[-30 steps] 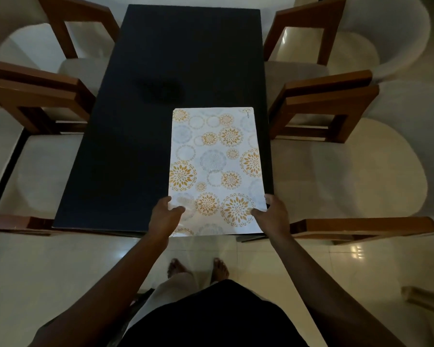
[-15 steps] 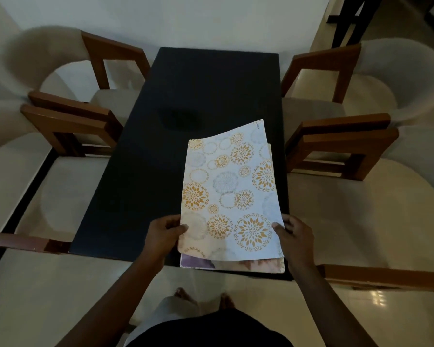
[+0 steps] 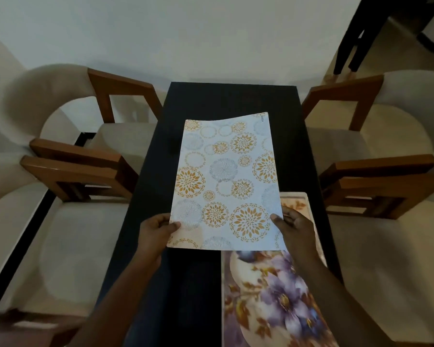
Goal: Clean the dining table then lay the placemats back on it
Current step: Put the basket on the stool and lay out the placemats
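Now my left hand and right hand pinch the near corners of the circle-patterned placemat, raised above the dining table; thin and floppy, it probably handles best gripped by both corners.

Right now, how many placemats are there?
2. Left hand and right hand hold the circle placemat over the table; the flower placemat lies at its near right. More could hide underneath.

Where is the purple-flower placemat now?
In the head view the floral placemat lies on the near right side of the black table, its far end under the circle-patterned placemat held by the left hand and right hand.
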Demonstrator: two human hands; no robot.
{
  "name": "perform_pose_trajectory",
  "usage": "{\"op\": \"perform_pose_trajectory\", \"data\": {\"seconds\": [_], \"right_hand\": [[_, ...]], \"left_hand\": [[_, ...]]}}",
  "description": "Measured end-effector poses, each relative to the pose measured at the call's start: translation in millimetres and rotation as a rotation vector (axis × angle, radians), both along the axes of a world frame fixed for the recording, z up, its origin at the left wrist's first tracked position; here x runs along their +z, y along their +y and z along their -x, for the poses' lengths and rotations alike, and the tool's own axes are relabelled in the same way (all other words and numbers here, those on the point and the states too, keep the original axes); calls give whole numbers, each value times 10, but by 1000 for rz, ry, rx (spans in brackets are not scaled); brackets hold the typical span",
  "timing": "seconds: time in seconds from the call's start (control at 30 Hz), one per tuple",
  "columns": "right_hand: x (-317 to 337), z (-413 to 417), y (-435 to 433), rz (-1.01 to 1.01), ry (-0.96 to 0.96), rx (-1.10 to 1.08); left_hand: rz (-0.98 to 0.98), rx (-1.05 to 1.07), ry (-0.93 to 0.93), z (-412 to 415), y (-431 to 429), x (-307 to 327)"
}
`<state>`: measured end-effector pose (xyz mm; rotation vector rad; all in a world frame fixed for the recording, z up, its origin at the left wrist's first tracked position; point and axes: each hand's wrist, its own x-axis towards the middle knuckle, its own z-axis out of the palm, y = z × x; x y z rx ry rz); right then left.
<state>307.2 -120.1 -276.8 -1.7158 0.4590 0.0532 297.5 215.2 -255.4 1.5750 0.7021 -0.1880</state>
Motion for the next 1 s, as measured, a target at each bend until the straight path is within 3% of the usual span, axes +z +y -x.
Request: {"op": "perform_pose_trajectory", "data": {"seconds": [0.1,0.23,0.5,0.7,1.0], "right_hand": [[28,-562,312,28,-6,64],[-12,-1284,680,-100,117,214],[-465,-2673,1156,109,152,90],[-720,-3148,1256,242,226,19],[-845,-3380,1336,114,325,-142]], "left_hand": [[-33,24,-8,-652,304,-109],[-86,5,-2,-1517,712,-290],[-87,13,82,-2797,1196,-653],[-210,-90,76,-3305,1259,-911],[-156,126,68,-3590,1371,-1094]]}}
